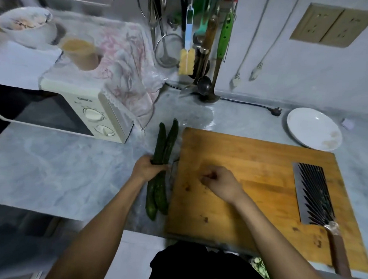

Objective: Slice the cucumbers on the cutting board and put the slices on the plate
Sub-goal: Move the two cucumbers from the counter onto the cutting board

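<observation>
As gripped now: left hand (147, 168) curled round the two long dark-green bumpy cucumbers (161, 157) near mid-length, held together as a pair.
Right hand (220, 182): fingers loosely curled, resting on the board, holding nothing visible.
Cucumbers' place: on the grey marbled worktop (51, 165), just beside the left edge of the orange wooden cutting board (251, 163), not yet on it.
Handling, judged: stiff, light, round, likely to roll; skin possibly wet and slick. Best taken mid-length.
Steel cleaver with brown handle (312, 193): untouched at the board's right edge.
White round plate (310, 126): beyond the board's far right corner.
</observation>
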### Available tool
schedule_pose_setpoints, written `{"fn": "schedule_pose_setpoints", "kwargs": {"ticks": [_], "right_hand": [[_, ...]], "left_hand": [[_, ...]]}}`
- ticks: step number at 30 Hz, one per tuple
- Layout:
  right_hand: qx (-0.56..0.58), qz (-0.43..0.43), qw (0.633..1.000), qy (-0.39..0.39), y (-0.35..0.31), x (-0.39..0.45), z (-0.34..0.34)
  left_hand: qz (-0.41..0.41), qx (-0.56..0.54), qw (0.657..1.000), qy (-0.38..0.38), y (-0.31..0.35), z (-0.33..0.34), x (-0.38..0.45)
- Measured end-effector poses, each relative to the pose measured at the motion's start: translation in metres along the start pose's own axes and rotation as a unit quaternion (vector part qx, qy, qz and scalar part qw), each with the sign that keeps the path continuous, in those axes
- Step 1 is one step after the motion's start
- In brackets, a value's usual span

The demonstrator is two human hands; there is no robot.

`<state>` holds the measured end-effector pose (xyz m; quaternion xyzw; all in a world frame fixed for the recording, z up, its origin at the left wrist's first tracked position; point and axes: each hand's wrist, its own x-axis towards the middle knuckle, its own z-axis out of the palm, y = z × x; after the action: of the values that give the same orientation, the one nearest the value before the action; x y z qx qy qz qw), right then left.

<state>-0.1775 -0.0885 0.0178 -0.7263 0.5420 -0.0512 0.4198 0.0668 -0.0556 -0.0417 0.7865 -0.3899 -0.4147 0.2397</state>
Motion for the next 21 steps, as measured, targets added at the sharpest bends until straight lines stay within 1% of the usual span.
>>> {"fn": "schedule_pose_setpoints", "kwargs": {"ticks": [3,6,9,11,13,18,20,21], "right_hand": [[0.023,0.029,0.999,-0.002,-0.006,0.013,0.012],[0.001,0.027,1.0,-0.016,-0.022,0.029,0.031],[0.01,0.033,0.998,-0.048,-0.042,0.044,0.054],[0.001,0.016,0.998,-0.06,-0.057,0.052,0.071],[-0.019,0.024,0.997,-0.068,-0.068,0.059,0.088],[-0.024,0.065,0.995,-0.069,-0.087,0.07,0.113],[-0.008,0.075,0.996,-0.058,-0.092,0.073,0.112],[0.006,0.084,0.994,-0.066,-0.093,0.074,0.109]], "left_hand": [[-0.002,-0.095,0.995,0.004,-0.01,-0.004,-0.008],[-0.007,-0.194,0.981,0.022,-0.018,-0.013,-0.019],[-0.024,-0.225,0.972,0.06,-0.031,-0.023,-0.024],[-0.03,-0.236,0.969,0.07,-0.041,-0.029,-0.027],[-0.042,-0.258,0.962,0.075,-0.049,-0.033,-0.032],[-0.082,-0.328,0.94,0.036,-0.063,-0.039,-0.05],[-0.093,-0.344,0.934,0.015,-0.063,-0.045,-0.057],[-0.095,-0.351,0.931,0.006,-0.064,-0.047,-0.061]]}}
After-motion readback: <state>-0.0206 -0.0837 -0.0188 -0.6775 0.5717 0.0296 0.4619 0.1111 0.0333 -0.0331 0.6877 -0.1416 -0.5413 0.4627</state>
